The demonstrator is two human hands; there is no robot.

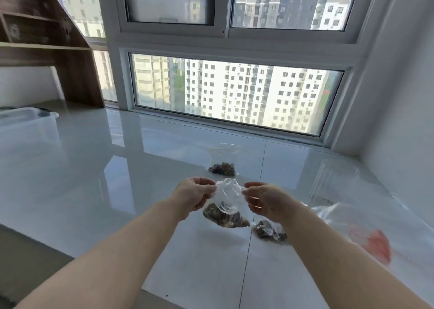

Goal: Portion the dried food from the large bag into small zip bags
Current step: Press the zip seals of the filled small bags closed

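I hold a small zip bag at centre frame, above the glossy tabletop — left hand and right hand each pinching a top corner, fingers closed on the plastic, dried food sagging in the bottom. I judge sealing comes next: keep the strip taut and level, then press along it. Two filled bags lie nearby; the large bag sits at right.
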